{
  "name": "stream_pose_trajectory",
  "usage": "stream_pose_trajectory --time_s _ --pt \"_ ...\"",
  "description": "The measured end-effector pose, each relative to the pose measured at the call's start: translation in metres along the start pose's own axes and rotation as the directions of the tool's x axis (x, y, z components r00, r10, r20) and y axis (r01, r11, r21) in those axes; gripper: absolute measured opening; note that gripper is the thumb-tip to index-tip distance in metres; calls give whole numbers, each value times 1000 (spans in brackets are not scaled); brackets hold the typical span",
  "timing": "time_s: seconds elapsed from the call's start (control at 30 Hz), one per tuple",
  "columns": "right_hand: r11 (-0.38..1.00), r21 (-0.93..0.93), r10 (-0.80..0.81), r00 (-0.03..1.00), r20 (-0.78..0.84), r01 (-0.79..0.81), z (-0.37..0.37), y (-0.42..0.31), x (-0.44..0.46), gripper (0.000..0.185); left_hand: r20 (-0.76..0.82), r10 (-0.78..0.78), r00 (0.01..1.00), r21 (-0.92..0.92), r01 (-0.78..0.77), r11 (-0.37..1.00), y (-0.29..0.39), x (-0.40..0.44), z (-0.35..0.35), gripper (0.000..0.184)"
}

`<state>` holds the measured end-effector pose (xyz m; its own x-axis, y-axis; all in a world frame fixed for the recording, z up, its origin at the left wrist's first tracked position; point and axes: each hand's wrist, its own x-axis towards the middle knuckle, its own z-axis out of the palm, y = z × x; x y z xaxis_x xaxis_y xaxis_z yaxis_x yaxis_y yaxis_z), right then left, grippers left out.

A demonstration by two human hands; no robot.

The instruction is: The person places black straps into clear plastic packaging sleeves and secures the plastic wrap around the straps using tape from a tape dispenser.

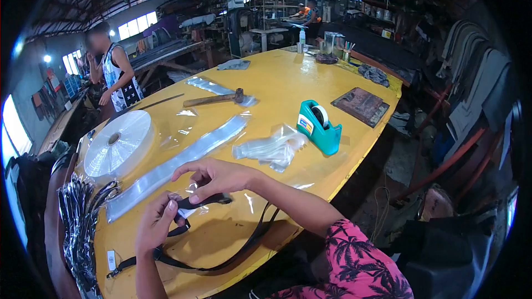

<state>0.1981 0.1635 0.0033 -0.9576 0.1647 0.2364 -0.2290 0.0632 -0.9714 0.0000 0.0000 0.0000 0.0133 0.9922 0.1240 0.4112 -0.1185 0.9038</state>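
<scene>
A long black strap (238,260) with buckle-like fittings loops over the near part of the yellow table. My left hand (156,218) is closed on a folded end of this strap, thumb on top, with a small white label (185,212) beside the fingers. Just above it hovers my right hand (219,179), its index finger and thumb curved and apart. The right thumb is close to the held strap end; contact is hard to tell. A small white tag (111,260) lies by the strap's far-left end.
On the yellow table (266,80) are a clear plastic roll (119,144), clear plastic strips (183,160), clear plastic sleeves (271,148), a hammer (213,99) and a green tape dispenser (320,127). Black straps in plastic (80,232) hang at the left edge. A person (119,72) stands beyond.
</scene>
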Motion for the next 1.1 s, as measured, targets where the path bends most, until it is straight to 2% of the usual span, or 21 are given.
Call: stream_pose_trajectory --time_s 0.07,0.1,0.2,0.27,0.37,0.4,0.47,0.5,0.57,0.6,0.67,0.8,0.87,1.0,1.07,1.1 --pt "994 -104 25 1000 -14 -26 -6 -5 -8 65 28 99 995 -134 -94 987 -18 3 3 44" --pt "992 -129 -17 1000 -12 15 -11 -12 6 65 25 130 991 -97 -127 987 -21 9 -18 44" --pt "979 -183 98 995 31 -91 -13 -11 -1 65 65 64 996 -45 -61 997 -37 -1 -21 37" --pt "958 -247 165 985 49 -148 -14 -10 4 64 41 33 999 -5 -33 999 -38 -6 -28 29" --pt "943 -315 144 986 82 -112 -9 3 18 65 -52 46 998 82 -41 996 -18 -14 -31 21" --pt "944 -311 145 986 87 -112 -6 9 23 65 -55 41 998 82 -36 996 -10 -15 -30 21" --pt "990 -133 61 990 123 -44 0 20 33 66 -5 40 999 125 -39 991 2 -14 -30 22" --pt "990 -132 60 990 126 -44 4 18 34 66 -7 38 999 126 -37 991 1 -13 -31 22" --pt "998 13 54 992 117 -56 14 10 37 67 29 39 999 97 -42 994 -3 -10 -33 23" --pt "999 13 51 992 118 -53 14 10 37 67 29 39 999 99 -42 994 -6 -10 -33 23" --pt "1000 -12 25 996 88 -24 10 10 35 67 -27 48 998 -175 -52 983 -14 -9 -31 25" --pt "993 -106 57 996 74 -49 -3 -2 24 68 69 93 993 -189 -78 979 -52 -10 -54 27" --pt "954 -283 118 992 42 -101 -8 -4 21 69 56 3 998 -120 4 993 -58 -14 -58 26" --pt "961 -256 125 991 52 -107 -7 17 28 68 -7 20 1000 -119 -21 993 -34 -19 -55 24" --pt "976 -181 139 986 92 -121 -2 19 35 68 59 -7 998 35 5 999 -19 -15 -52 23" --pt "977 -177 141 985 102 -121 0 20 37 68 51 -14 999 34 13 999 -16 -13 -50 23"
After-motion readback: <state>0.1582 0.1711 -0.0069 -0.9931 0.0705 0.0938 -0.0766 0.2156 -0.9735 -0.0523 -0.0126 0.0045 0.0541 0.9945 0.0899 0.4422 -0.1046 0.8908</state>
